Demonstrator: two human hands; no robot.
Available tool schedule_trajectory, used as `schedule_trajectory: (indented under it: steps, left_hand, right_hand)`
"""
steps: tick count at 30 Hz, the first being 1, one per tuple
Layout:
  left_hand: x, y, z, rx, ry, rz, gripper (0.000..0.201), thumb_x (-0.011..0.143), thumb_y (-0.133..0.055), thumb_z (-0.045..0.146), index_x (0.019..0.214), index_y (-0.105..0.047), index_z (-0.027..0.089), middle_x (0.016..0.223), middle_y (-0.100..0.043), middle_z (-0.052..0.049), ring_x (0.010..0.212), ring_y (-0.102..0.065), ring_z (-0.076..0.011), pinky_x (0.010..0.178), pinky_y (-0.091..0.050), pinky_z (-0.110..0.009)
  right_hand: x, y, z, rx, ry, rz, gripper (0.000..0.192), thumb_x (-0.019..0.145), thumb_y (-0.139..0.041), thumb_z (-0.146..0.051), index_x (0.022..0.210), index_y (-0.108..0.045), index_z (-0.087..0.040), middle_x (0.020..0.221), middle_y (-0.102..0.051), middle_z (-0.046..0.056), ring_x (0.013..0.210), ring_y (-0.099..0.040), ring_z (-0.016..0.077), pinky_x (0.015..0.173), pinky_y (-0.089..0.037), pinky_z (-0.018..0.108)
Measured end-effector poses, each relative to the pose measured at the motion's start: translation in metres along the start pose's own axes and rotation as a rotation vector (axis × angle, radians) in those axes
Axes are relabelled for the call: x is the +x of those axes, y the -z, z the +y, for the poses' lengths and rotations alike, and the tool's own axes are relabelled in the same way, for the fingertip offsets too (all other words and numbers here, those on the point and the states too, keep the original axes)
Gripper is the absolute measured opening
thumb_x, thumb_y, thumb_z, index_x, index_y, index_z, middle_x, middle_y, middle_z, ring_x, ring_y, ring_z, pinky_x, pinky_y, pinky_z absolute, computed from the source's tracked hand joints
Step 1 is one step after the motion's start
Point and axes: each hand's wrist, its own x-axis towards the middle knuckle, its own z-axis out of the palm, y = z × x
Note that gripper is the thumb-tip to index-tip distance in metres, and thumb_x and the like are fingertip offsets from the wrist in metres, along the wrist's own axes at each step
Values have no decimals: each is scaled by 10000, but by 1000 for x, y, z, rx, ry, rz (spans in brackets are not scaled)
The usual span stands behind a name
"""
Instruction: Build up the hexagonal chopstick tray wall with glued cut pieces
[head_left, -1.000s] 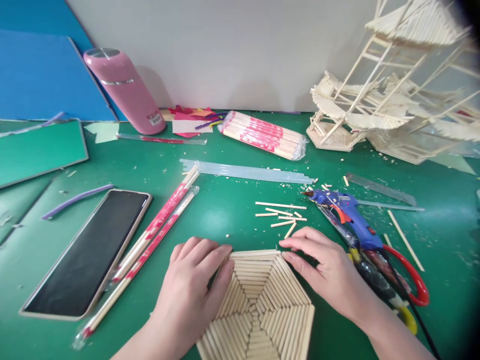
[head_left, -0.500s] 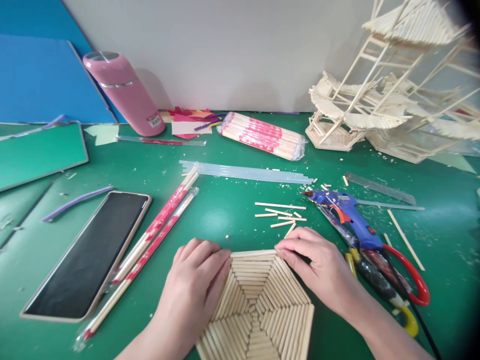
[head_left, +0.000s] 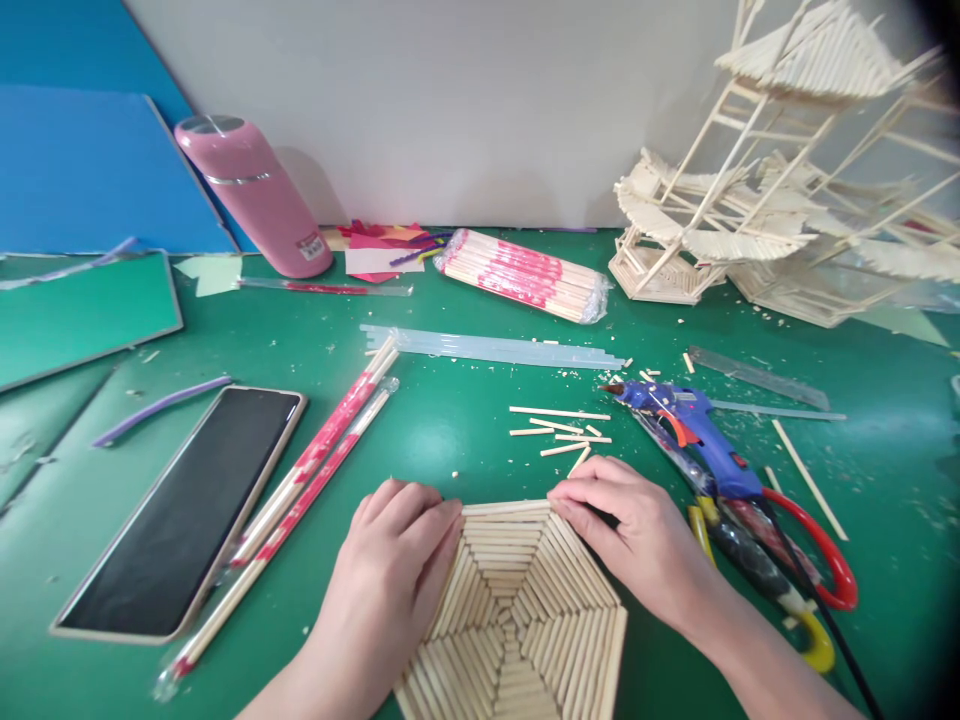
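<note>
Hex panel of glued sticks lies flat on green mat, near edge, centre of view.

L hand rests palm-down on panel's left side, fingers together and curled over the upper-left edge; presses rather than grips, prob. to pin the piece flat.

R hand at upper-right corner, fingers bent, tips pinching or pushing the top edge stick; can't tell if thumb is under the rim, it's hidden. Looks like both hands squeeze toward each other so the outer sticks seat.

Cut stick bits just beyond the R hand. Blue glue gun lies near R wrist, nozzle pointing left, over red-handled scissors. Clear glue rods further back. Phone face-up, well left; wrapped chopstick pairs between it and panel. Stick-built model back right.
</note>
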Motion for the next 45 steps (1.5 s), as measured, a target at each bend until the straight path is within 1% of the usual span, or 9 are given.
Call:
schedule_trajectory:
  steps: [5, 7, 10, 16, 23, 28, 38, 42, 45]
  left_hand:
    - [2, 1, 1, 12, -6, 7, 193, 864, -416, 169, 864, -609, 166, 806, -568, -63, 715, -479, -180, 653, -410, -334]
    - [3, 3, 2, 30, -17, 24, 177, 857, -430, 178, 911, -598, 156, 810, -575, -67, 719, -488, -185, 663, -412, -344]
    - [2, 5, 6, 90, -33, 69, 223, 845, -451, 187, 1037, -554, 140, 833, -583, -76, 745, -495, -197, 689, -402, -366]
    - [1, -1, 17, 158, -163, 71, 260, 874, -376, 160, 1033, -576, 210, 1019, -606, -60, 973, -471, -255, 817, -302, -427]
    - [11, -7, 15, 128, -105, 35, 234, 870, -385, 169, 909, -615, 198, 831, -626, -50, 839, -494, -226, 737, -320, -385]
    - [12, -5, 15, 102, -88, 19, 209, 864, -412, 168, 888, -618, 199, 799, -611, -43, 820, -486, -211, 727, -328, -373]
    - [15, -3, 15, 109, -69, -52, 214, 868, -399, 169, 817, -605, 192, 795, -565, -50, 795, -457, -211, 693, -316, -377]
    - [15, -3, 15, 117, -67, -43, 213, 859, -402, 158, 817, -607, 199, 805, -554, -53, 797, -456, -212, 697, -317, -384]
    - [15, -3, 15, 118, -58, -46, 217, 861, -402, 159, 807, -609, 197, 806, -551, -55, 797, -456, -211, 695, -319, -383]
  right_hand:
    - [0, 0, -2, 80, -31, 36, 167, 853, -469, -222, 905, -627, -212, 828, -586, 25, 765, -557, 140, 660, -471, 267]
    - [2, 2, -4, 108, -36, 27, 180, 859, -456, -230, 953, -607, -209, 861, -577, 30, 776, -558, 134, 631, -478, 245]
    - [6, 3, -9, 94, 37, -31, 218, 864, -427, -184, 990, -602, -215, 917, -566, 39, 841, -549, 136, 699, -481, 261]
    - [13, 3, -17, -25, 137, -117, 289, 842, -425, -126, 1016, -621, -247, 893, -528, 23, 840, -522, 131, 716, -460, 281]
    - [17, 6, -17, -68, 135, -152, 257, 823, -421, -96, 895, -634, -221, 881, -512, 25, 829, -516, 134, 724, -444, 291]
    - [22, 11, -16, -85, 109, -138, 192, 815, -448, -103, 857, -602, -210, 891, -529, 29, 827, -532, 140, 738, -454, 306]
    - [33, 16, -21, -228, 111, -275, 145, 859, -449, -184, 770, -561, -203, 873, -514, 20, 835, -513, 147, 731, -438, 316]
    - [31, 16, -17, -288, 98, -260, 171, 884, -410, -195, 753, -520, -188, 849, -505, 24, 787, -521, 142, 696, -437, 305]
    - [29, 21, -6, -353, 58, -124, 205, 906, -363, -245, 768, -504, -190, 859, -511, 34, 705, -533, 136, 646, -437, 294]
